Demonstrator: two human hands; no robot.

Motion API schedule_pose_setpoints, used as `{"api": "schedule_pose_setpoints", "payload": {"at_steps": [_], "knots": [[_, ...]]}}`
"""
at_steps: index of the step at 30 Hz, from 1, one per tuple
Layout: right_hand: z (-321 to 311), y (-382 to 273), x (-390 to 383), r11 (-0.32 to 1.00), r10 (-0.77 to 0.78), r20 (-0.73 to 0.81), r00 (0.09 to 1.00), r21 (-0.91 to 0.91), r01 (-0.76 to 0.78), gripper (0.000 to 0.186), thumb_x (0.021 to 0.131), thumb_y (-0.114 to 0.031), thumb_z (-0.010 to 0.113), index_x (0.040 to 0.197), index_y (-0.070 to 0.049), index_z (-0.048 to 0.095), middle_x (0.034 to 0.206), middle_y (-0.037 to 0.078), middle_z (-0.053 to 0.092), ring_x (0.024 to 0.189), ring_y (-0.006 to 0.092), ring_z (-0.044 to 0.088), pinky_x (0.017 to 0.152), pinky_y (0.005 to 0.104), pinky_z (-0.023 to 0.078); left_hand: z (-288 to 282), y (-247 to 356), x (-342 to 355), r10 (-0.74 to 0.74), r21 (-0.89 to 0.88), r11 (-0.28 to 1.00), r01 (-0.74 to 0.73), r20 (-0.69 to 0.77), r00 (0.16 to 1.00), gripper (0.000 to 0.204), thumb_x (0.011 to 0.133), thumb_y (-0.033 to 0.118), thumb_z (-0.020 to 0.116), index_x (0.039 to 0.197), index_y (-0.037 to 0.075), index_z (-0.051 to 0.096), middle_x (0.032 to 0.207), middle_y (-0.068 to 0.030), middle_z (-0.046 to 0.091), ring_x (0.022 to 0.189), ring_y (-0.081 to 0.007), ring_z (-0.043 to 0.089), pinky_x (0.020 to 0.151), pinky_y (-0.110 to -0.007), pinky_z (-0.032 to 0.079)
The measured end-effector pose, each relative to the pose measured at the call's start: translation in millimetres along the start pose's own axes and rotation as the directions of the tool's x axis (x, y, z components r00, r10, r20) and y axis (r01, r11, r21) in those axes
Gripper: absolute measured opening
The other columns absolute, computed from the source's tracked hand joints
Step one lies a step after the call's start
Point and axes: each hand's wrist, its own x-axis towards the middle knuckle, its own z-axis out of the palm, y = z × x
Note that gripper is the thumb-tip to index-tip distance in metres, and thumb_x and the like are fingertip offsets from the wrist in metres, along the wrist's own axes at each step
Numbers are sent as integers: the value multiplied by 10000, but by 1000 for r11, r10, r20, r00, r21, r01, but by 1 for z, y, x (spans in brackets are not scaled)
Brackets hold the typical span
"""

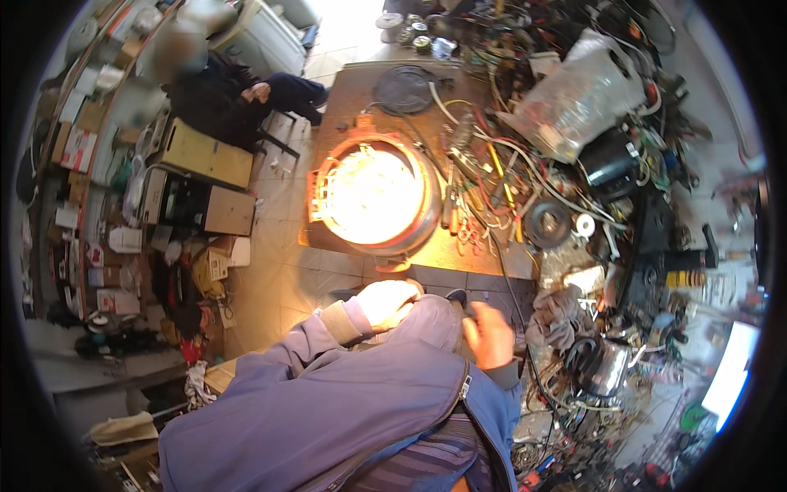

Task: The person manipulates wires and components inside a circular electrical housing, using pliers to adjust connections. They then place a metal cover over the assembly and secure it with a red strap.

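Blue-grey sleeve on both my arms, hands low over my lap. Left hand (387, 302) rests on my raised knee (430, 321), fingers curled together over the grey trouser cloth, nothing else gripped that I can see. Right hand (489, 334) sits just right of that knee, fingers loosely bent; a small dark thing (457, 297) shows just off its fingertips, between the two hands. Can't tell whether I'm holding it or what it is.

Far left of my left hand: cluttered shelves with boxes (78, 148), cardboard cartons (205, 156) on the tiled floor, and another person in dark clothes (221, 94) seated well beyond them.

Straight ahead of my left hand, near: round electric heater (373, 197), coil glowing bright orange-white, metal rim, sitting on a brown tabletop (352, 90). Beyond it, a dark round grille (404, 88).

Ahead of my right hand: pliers and screwdrivers with red and yellow handles (484, 201), tangled wires, a dark disc (547, 223).

Right of my right hand: grey rag (557, 316), just beside; shiny metal kettle (605, 367) a bit lower. Further off, a clear plastic bag (578, 98) atop the pile of parts.
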Motion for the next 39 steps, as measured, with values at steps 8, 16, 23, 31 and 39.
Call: {"api": "schedule_pose_setpoints", "payload": {"at_steps": [8,16,23,31,39], "knots": [[17,-32,58,967,58,236,970,-256,4,260,880,-94,743,1112,7,683,958,220,679,883,417,673,774,470,547,-55,-57,-67,-180,-110,981,158,-233,956,201,934,181,664,1081,48,696,956,-158,714,870,-333,696,798,-397,568],[83,-92,115,997,36,-94,995,70,-29,126,902,35,735,1012,22,675,849,157,647,721,276,666,683,342,545,-129,-108,-81,-355,-373,912,169,-511,783,91,923,19,677,1011,9,655,906,-130,698,772,-223,693,683,-334,544],[123,-132,133,996,73,-151,986,60,-64,126,878,33,747,986,18,683,868,154,666,747,271,673,724,333,550,-165,-132,-60,-248,-360,931,56,-511,823,78,903,-11,694,979,-13,676,879,-100,708,758,-169,676,699,-297,542],[129,-134,128,964,247,-166,955,147,-223,111,893,3,739,985,26,682,873,163,677,747,271,675,709,335,543,-171,-147,-33,-216,-353,934,48,-456,863,135,849,-5,742,946,13,649,834,-87,660,674,-188,652,623,-317,537],[125,-154,162,980,108,-112,988,176,-88,135,896,0,750,1023,16,708,905,167,697,797,286,706,748,345,569,-178,-141,-28,-301,-362,918,162,-371,878,133,833,-22,753,903,7,643,812,-69,640,652,-137,628,610,-296,516]]}}
